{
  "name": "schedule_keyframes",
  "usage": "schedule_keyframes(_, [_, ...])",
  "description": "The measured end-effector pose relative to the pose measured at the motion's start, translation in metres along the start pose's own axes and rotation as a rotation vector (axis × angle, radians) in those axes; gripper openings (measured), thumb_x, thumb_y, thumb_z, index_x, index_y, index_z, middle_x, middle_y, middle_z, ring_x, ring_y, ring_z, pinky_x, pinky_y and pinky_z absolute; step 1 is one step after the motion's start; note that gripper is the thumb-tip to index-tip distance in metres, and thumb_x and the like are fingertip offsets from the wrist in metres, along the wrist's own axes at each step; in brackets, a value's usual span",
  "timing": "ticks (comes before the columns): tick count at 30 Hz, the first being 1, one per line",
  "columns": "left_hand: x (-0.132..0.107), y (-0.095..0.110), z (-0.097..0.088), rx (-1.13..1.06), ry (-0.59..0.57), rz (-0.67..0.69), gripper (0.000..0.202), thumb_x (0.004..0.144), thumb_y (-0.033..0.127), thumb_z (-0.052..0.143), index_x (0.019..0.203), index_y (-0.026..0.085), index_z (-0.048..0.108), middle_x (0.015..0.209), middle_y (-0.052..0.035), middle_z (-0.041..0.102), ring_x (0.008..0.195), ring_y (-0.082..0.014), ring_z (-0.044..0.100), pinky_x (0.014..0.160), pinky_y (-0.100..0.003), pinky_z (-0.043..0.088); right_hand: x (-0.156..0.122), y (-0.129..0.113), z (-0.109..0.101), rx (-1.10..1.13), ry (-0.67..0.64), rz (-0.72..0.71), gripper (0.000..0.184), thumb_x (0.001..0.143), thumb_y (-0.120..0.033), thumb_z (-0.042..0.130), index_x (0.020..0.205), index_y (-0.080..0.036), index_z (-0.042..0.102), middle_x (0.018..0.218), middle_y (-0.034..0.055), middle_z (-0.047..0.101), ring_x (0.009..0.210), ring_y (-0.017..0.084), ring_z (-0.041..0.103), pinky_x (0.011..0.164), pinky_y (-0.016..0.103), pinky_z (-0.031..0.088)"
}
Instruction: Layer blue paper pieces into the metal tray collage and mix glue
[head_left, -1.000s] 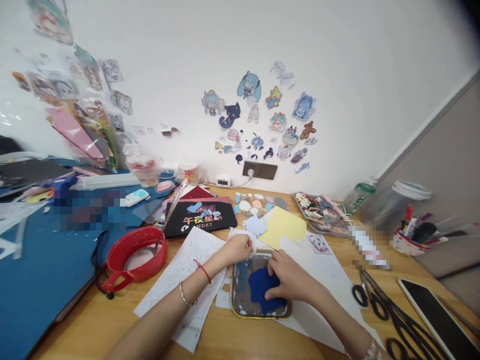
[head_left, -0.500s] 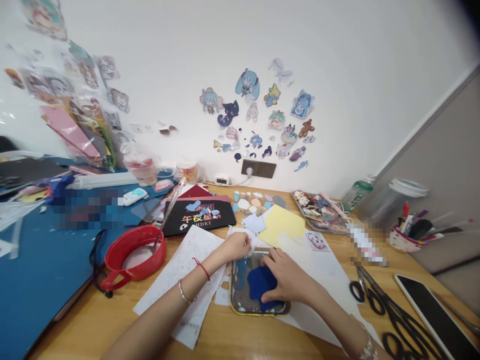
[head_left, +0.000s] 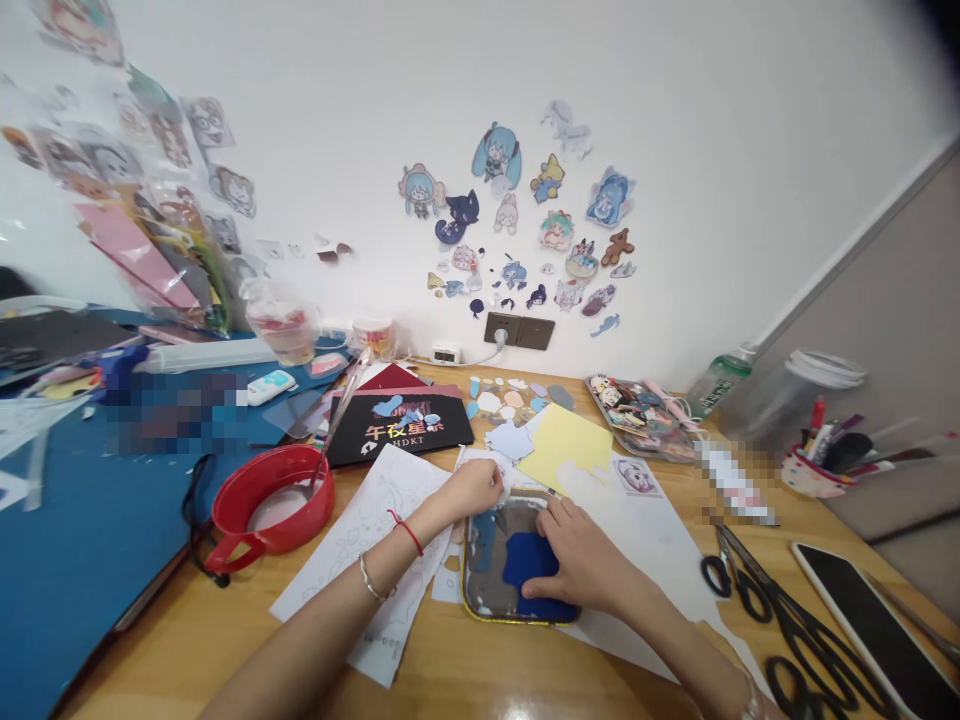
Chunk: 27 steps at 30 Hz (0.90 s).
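A small silver tray (head_left: 487, 585) with a gold rim lies on the wooden desk in front of me. A dark blue paper cutout (head_left: 525, 566) rests in it. My right hand (head_left: 581, 555) lies flat over the cutout, fingers pressing on its right side. My left hand (head_left: 472, 488) is curled at the tray's upper left corner, fingers pinched on a small pale paper piece I cannot make out clearly. A red string and a thin bangle circle my left wrist.
A red bowl (head_left: 270, 500) with a brush stands to the left. White line-drawing sheets (head_left: 360, 530), a yellow paper (head_left: 562, 445) and a black pouch (head_left: 397, 425) surround the tray. Scissors (head_left: 739, 585) and a phone (head_left: 870, 630) lie right. A blue mat (head_left: 82, 530) covers the left side.
My right hand has slid slightly over the blue cutout, pressing it lower in the tray. My left hand keeps its place at the tray's corner. The view has shifted a little.
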<state>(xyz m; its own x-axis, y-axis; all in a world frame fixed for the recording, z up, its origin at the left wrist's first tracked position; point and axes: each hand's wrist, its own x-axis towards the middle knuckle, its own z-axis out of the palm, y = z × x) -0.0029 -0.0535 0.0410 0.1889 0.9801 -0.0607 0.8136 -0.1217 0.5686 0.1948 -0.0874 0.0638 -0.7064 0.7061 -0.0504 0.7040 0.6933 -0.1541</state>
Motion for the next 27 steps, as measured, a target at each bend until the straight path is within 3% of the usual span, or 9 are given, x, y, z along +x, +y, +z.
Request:
schedule_keyframes(10, [-0.003,0.010,0.003,-0.180,-0.135,0.025,0.024,0.071,0.023,0.047,0.080,0.012,0.066,0.075,-0.0034,0.068,0.068,-0.0133,0.060,0.057,-0.019,0.042,-0.011,0.007,0.001,0.053,0.054,-0.015,0.047,0.053,-0.050,0.076,0.074,-0.020,0.048,0.087,0.0034,0.049,0.082,0.022,0.044,0.066,0.032,0.036])
schedule_keyframes(18, [-0.005,0.014,0.009,-0.144,-0.090,-0.004,0.021,0.069,0.020,0.049,0.075,0.013,0.067,0.070,-0.0043,0.068,0.064,-0.0137,0.059,0.058,-0.021,0.041,-0.013,0.007,0.000,0.094,0.062,-0.002,0.041,0.061,-0.054,0.069,0.077,-0.020,0.052,0.088,0.0042,0.050,0.083,0.022,0.045,0.069,0.033,0.036])
schedule_keyframes(22, [-0.008,0.017,0.010,-0.095,-0.054,0.003,0.019,0.068,0.016,0.050,0.075,0.014,0.067,0.070,-0.0037,0.068,0.065,-0.0141,0.060,0.062,-0.021,0.043,-0.011,0.009,-0.005,0.103,0.100,-0.001,0.031,0.072,-0.049,0.063,0.077,-0.020,0.052,0.086,0.0035,0.051,0.082,0.021,0.045,0.070,0.033,0.036])
schedule_keyframes(27, [-0.009,0.019,-0.005,-0.023,0.024,-0.002,0.021,0.071,0.020,0.051,0.082,0.017,0.067,0.075,-0.0043,0.068,0.072,-0.0166,0.061,0.067,-0.023,0.043,-0.002,0.012,-0.014,0.091,0.205,-0.008,0.023,0.082,-0.042,0.052,0.076,-0.020,0.053,0.082,0.0048,0.051,0.080,0.021,0.046,0.071,0.034,0.036])
